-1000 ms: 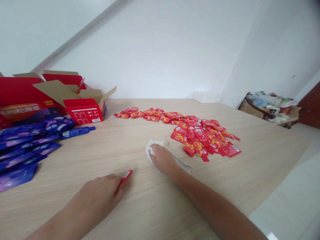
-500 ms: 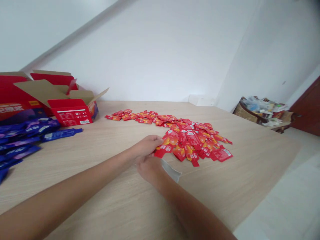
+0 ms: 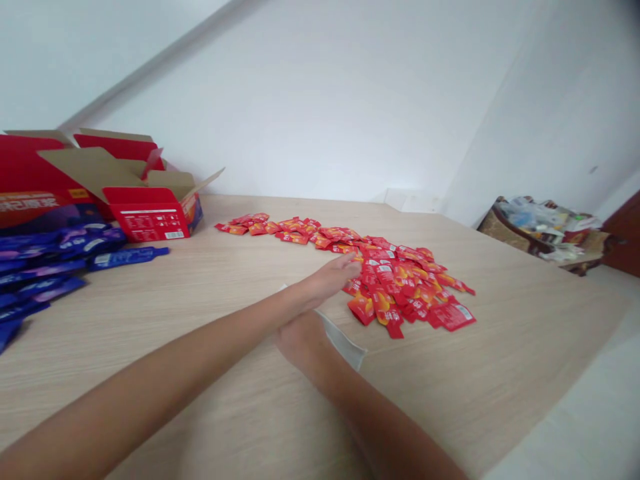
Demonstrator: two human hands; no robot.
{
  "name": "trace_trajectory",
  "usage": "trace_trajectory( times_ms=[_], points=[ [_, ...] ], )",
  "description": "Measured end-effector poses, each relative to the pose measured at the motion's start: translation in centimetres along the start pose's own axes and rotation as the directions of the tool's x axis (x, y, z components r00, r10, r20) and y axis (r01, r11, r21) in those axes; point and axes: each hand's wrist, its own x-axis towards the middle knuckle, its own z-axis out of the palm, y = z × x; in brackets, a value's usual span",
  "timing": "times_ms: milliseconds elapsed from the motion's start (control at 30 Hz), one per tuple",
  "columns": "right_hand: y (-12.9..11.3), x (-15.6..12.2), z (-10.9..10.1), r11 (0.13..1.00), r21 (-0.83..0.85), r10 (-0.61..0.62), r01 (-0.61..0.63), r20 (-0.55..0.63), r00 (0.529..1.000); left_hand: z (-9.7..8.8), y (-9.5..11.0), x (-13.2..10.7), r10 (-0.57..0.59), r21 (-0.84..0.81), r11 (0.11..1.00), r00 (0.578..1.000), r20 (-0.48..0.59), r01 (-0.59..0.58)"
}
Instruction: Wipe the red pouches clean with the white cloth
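My left hand (image 3: 334, 277) reaches over the near left edge of a pile of red sachets (image 3: 385, 277) printed with orange fruit. Its thumb and forefinger are closed at the edge of a red sachet (image 3: 358, 257), which is partly covered. Just below, my right hand (image 3: 303, 337) is curled near the tabletop, its fingers mostly hidden behind my left wrist. A pale grey-white sheet-like thing (image 3: 345, 343) sticks out beside the right hand; its kind and what the fingers hold cannot be made out.
More red sachets (image 3: 250, 225) trail left along the wooden table (image 3: 240, 267). Opened red boxes (image 3: 150, 223) stand at the left, with dark blue sachets (image 3: 45, 267) in front. A white wall bounds the far side. Beyond the table's right edge stands a cluttered seat (image 3: 545, 230).
My left hand has moved right and away from the right hand onto the pile. The red sachet that was at its fingers beside the right hand no longer shows there. The view has shifted slightly.
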Motion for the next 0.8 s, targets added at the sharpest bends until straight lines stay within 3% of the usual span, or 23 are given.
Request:
trace_trajectory(
  times_ms=[100,233,400,567,800],
  points=[
    [-0.9,-0.1,-1.1,0.995,-0.045,0.091,-0.089,0.032,0.995,-5.2,-1.0,-4.2,0.029,0.136,0.991,0.995,-0.094,-0.016],
    [-2.0,-0.5,-2.5,0.993,-0.092,0.081,-0.072,0.101,0.992,-11.4,-1.5,-8.7,0.159,0.353,0.934,0.95,-0.27,-0.056],
    [-1.8,-0.9,-3.9,0.999,-0.033,0.04,-0.034,0.236,0.971,-16.5,-3.9,-11.0,0.312,0.619,0.785,0.878,-0.362,-0.024],
    [-1.1,-1.2,-5.6,0.994,0.089,0.027,-0.06,0.337,0.941,-19.2,-7.7,-8.8,0.388,0.823,0.567,0.872,-0.298,0.03],
    [-0.8,-1.4,-6.4,0.977,0.154,0.068,-0.149,0.44,0.895,-21.6,-9.5,0.0,0.427,0.963,0.259,0.884,-0.188,0.08]
  ],
)
